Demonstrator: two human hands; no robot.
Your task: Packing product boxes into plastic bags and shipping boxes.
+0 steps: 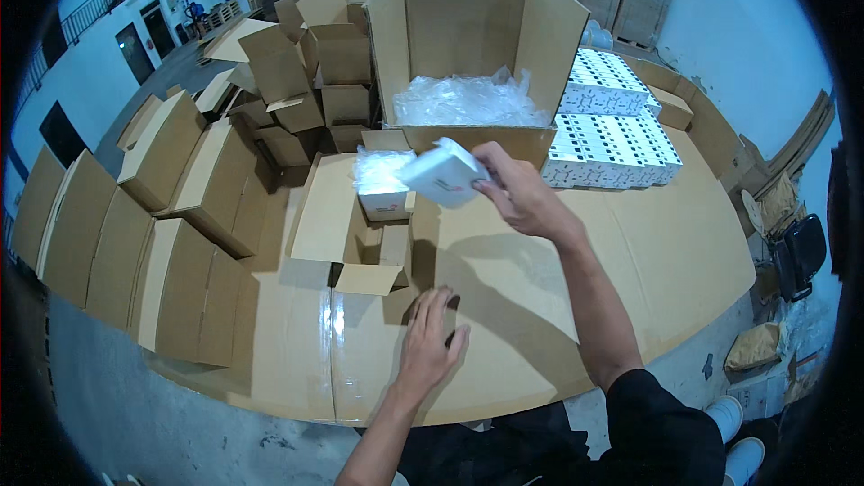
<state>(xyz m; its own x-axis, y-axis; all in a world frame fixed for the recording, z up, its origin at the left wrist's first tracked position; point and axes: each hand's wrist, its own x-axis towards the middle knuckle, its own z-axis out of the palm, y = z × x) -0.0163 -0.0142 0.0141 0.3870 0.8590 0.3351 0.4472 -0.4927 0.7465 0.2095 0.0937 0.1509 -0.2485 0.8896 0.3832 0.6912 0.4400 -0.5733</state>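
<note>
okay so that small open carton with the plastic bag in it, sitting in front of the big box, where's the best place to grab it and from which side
Probably grip the small open carton by its two side walls, low down, coming from the person's side. Its top is filled with loose plastic bag, which gives no firm hold, and the big open box stands close behind it. The left hand is free; the right hand holds a white box.

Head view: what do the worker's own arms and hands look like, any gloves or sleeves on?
Both hands are bare: no gloves, rings or watch show on the left hand or the right hand. Both forearms are uncovered too. A black short sleeve covers the right upper arm at the lower edge of the picture. The left arm's sleeve is out of frame.
</note>
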